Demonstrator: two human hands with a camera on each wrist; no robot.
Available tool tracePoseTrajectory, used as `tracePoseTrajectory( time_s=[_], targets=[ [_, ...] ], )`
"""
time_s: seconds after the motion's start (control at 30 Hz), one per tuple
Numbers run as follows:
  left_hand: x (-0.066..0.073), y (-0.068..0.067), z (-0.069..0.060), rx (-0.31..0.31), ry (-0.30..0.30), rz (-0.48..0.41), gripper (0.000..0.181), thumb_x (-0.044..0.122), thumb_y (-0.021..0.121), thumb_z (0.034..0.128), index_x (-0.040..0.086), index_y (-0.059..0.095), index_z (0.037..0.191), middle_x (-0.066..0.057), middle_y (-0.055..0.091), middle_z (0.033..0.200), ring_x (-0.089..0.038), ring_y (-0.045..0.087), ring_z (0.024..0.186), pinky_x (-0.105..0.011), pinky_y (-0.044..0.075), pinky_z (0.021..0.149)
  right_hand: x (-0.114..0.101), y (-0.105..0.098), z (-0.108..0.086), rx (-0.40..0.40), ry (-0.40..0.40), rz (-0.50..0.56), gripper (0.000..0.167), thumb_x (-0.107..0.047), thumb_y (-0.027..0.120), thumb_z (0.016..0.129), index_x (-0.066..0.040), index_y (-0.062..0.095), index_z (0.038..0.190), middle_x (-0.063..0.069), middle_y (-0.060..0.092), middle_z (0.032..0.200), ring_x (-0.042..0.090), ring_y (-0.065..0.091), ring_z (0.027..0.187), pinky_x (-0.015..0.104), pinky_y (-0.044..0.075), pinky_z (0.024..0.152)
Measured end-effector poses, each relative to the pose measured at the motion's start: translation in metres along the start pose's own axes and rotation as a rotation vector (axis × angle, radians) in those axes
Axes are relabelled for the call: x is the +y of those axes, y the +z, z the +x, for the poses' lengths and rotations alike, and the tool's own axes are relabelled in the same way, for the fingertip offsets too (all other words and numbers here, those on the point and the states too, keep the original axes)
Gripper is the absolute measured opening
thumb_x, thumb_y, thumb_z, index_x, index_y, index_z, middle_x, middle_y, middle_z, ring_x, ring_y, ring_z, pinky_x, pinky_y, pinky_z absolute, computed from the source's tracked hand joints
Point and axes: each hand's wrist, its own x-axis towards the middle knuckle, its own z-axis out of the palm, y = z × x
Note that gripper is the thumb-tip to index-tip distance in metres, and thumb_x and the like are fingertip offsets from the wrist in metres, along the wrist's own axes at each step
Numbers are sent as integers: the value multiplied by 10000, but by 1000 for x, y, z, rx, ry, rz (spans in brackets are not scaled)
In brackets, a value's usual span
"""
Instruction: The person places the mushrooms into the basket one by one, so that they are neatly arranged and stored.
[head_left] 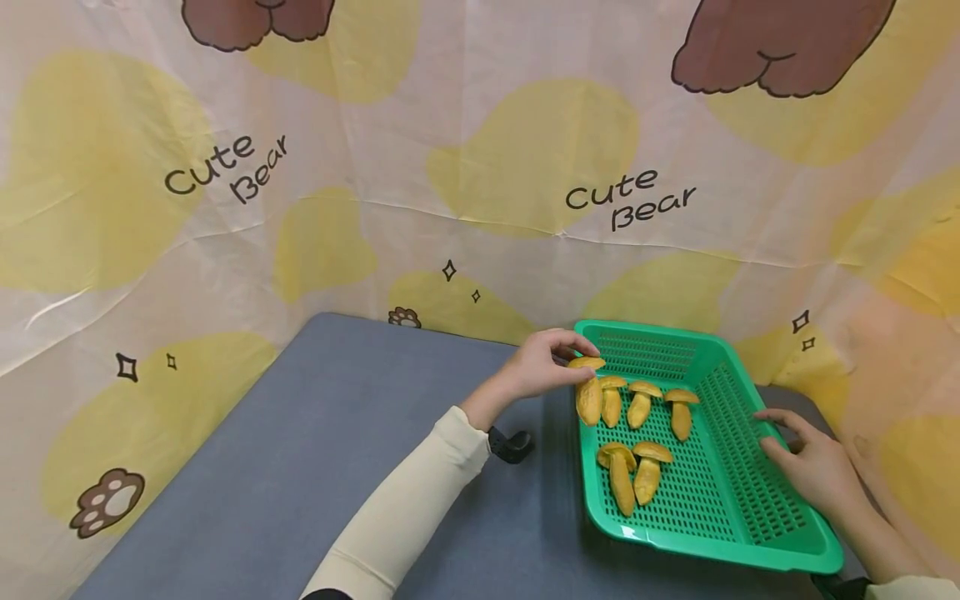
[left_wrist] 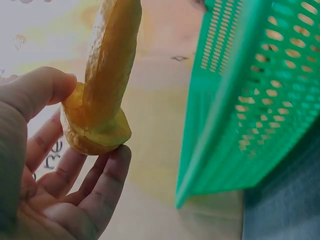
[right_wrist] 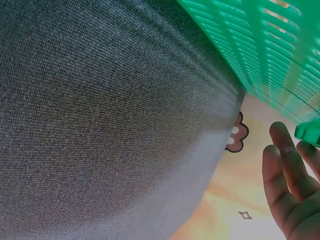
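My left hand (head_left: 546, 363) pinches a yellow-brown mushroom (head_left: 589, 400) by its cap, over the left rim of a green plastic basket (head_left: 712, 533). In the left wrist view, thumb and fingertips grip the cap of the mushroom (left_wrist: 110, 75), and its thick stem points up in that picture. Several similar mushrooms lie in two rows on the basket's slotted floor, one of them a mushroom (head_left: 681, 414) at the right of the back row. At the basket's right rim, my right hand (head_left: 817, 467) has its fingers loosely bent; whether they touch the rim is unclear.
The basket stands on a grey cloth-covered table (head_left: 360, 417), towards its right side. A printed curtain (head_left: 480, 167) with bear drawings and lettering hangs behind and around the table.
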Motion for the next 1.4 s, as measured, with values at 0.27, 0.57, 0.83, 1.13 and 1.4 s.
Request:
tracePoseTrajectory(
  time_s=[0.27,0.57,0.83,1.13,1.4],
  targets=[
    [19,17,17,-40,19,16,214,217,713,872,204,702,1085,70,650,1093,-37,608,916,-175,522,767,0,2,1,-17,7,3,402,-308,501,1001,-87,503,1337,265,619,1100,61,455,531,297,347,385],
    [29,41,38,-87,57,60,212,228,699,888,188,693,1095,77,656,1064,4,575,900,-120,471,821,3,3,-1,-33,32,-5,410,-317,502,1001,-104,492,1351,204,658,870,95,428,487,293,341,369],
    [33,63,49,-123,23,78,230,250,691,896,185,696,1117,95,666,1094,26,562,923,-88,453,810,1,0,1,-27,19,-24,396,-301,494,1004,-101,495,1346,130,606,679,104,384,445,287,331,363],
    [38,95,56,-174,-57,83,208,264,709,877,231,705,1082,161,649,1031,42,564,825,-96,470,714,1,-1,0,6,1,-22,381,-273,513,994,-87,513,1327,291,592,1171,45,447,528,294,348,378],
    [30,113,58,-199,-117,71,166,250,700,883,249,701,1049,184,636,1017,37,576,862,-107,468,707,4,0,3,7,-19,-16,382,-270,531,988,-68,519,1312,326,516,1268,-119,465,635,294,371,379]
  ],
)
